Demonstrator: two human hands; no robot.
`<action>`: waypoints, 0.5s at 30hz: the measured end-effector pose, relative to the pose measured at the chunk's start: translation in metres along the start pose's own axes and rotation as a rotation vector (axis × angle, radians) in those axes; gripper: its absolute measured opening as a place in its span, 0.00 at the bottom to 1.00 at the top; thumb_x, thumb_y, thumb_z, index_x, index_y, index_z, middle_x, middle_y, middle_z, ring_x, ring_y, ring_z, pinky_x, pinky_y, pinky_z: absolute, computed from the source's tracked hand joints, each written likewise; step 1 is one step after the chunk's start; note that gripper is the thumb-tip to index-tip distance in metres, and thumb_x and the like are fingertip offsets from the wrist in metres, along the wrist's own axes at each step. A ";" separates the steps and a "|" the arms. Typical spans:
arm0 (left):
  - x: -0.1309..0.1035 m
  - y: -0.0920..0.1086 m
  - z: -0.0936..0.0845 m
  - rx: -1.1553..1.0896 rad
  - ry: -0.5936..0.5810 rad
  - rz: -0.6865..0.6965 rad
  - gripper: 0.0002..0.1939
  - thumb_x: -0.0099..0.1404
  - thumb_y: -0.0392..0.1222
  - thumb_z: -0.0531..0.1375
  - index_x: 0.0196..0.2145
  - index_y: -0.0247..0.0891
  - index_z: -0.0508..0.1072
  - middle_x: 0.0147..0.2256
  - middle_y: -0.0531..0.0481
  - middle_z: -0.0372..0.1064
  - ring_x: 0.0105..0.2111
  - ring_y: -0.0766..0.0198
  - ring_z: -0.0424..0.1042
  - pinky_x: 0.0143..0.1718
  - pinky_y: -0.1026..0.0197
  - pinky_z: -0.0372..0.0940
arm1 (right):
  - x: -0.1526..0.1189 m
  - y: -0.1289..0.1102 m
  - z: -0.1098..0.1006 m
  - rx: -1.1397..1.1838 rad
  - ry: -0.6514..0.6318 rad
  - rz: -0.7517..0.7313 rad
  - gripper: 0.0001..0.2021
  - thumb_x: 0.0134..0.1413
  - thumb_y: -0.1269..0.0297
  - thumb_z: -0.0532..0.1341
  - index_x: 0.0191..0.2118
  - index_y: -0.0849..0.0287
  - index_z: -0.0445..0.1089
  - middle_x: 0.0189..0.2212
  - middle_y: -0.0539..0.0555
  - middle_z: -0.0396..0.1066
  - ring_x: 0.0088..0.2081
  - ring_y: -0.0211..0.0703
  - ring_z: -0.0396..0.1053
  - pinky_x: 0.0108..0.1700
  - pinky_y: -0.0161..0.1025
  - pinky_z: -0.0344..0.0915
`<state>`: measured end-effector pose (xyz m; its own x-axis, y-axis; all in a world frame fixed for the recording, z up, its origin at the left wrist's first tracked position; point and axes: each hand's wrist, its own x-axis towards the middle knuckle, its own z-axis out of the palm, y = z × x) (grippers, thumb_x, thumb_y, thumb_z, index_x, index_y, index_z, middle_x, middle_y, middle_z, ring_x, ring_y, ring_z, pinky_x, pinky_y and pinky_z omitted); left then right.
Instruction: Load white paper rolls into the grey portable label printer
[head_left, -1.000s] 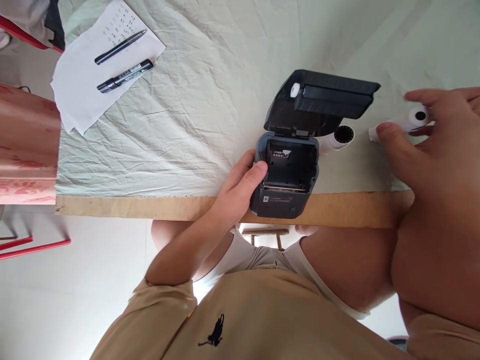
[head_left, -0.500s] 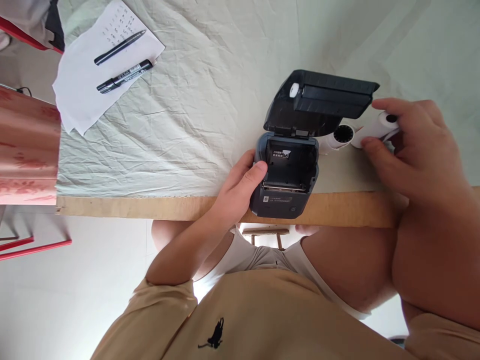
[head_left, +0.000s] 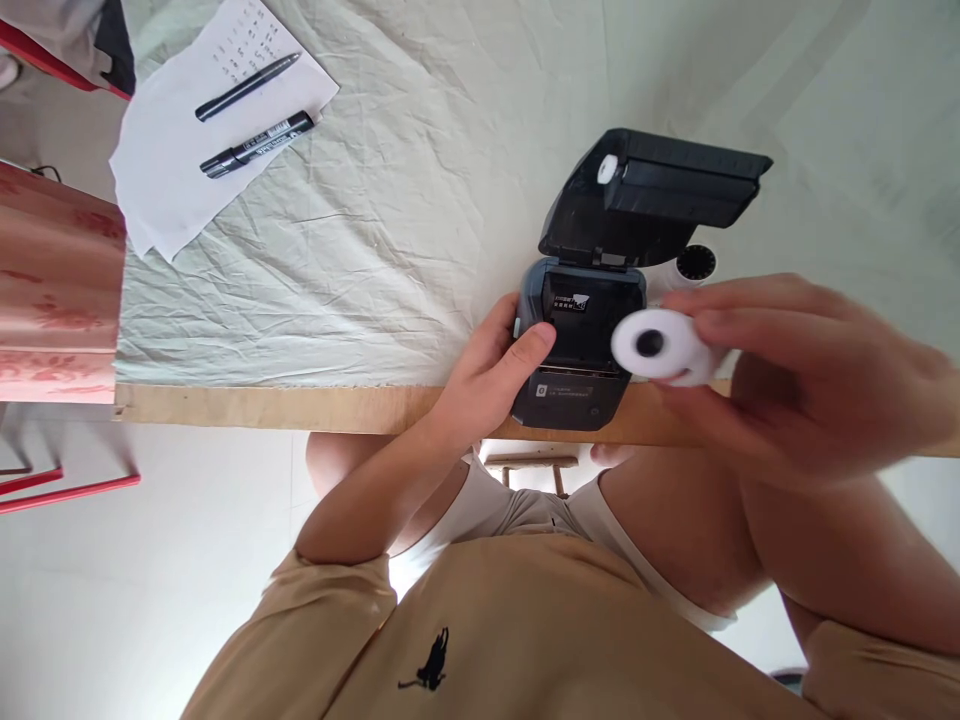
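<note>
A small black printer (head_left: 574,400) lies at the table's front edge with its lid (head_left: 675,180) swung up and its compartment bare. My left hand (head_left: 499,375) grips the printer's left side, thumb over the rim. In my right hand (head_left: 810,370), a white paper roll (head_left: 664,345) is pinched between thumb and fingers, its dark core facing the printer. The roll is in front of the compartment's right edge; whether they touch I cannot tell. Another roll (head_left: 696,263) rests on the cloth behind, partly hidden by the lid and my right hand.
A torn white sheet (head_left: 176,170) bears a pen (head_left: 247,88) and a black marker (head_left: 256,145) at the far left of the cloth-covered table (head_left: 375,200). The table's wooden edge (head_left: 262,408) runs across in front of my lap. Red cloth (head_left: 60,290) hangs at the left.
My right hand has lifted the white roll off the cloth and brought it left and nearer, beside the compartment. The printer has shifted slightly right, still in my left hand.
</note>
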<state>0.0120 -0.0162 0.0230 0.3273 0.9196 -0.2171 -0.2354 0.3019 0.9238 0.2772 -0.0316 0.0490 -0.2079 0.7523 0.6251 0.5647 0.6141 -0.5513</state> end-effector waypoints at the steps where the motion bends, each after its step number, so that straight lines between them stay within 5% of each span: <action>1: 0.000 0.000 0.000 0.003 0.002 0.010 0.33 0.79 0.77 0.75 0.60 0.45 0.84 0.53 0.47 0.90 0.56 0.48 0.89 0.56 0.52 0.83 | 0.006 -0.002 0.010 -0.023 0.077 -0.136 0.12 0.78 0.68 0.77 0.58 0.43 0.87 0.55 0.48 0.94 0.50 0.49 0.94 0.47 0.47 0.92; 3: -0.001 -0.001 -0.001 0.012 0.007 0.021 0.33 0.80 0.76 0.75 0.60 0.45 0.85 0.53 0.47 0.90 0.56 0.47 0.89 0.56 0.51 0.83 | 0.017 -0.003 0.025 -0.102 0.119 -0.226 0.15 0.76 0.75 0.76 0.56 0.45 0.84 0.52 0.48 0.95 0.47 0.49 0.95 0.44 0.48 0.91; 8: -0.002 0.003 -0.001 0.033 -0.027 -0.023 0.37 0.78 0.79 0.76 0.62 0.44 0.84 0.57 0.44 0.90 0.61 0.44 0.88 0.62 0.49 0.83 | 0.019 -0.003 0.035 -0.251 -0.001 -0.151 0.17 0.76 0.78 0.73 0.52 0.43 0.77 0.54 0.46 0.95 0.50 0.55 0.96 0.43 0.55 0.88; 15: -0.002 0.004 -0.001 0.022 -0.031 -0.060 0.37 0.78 0.78 0.76 0.64 0.44 0.83 0.64 0.41 0.89 0.70 0.39 0.86 0.71 0.45 0.82 | 0.014 0.002 0.035 -0.112 0.050 -0.221 0.17 0.74 0.81 0.74 0.48 0.46 0.78 0.47 0.47 0.93 0.50 0.51 0.92 0.49 0.52 0.85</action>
<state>0.0095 -0.0169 0.0272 0.3689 0.8916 -0.2625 -0.1947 0.3503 0.9162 0.2476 -0.0113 0.0374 -0.2979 0.5881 0.7520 0.5956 0.7301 -0.3350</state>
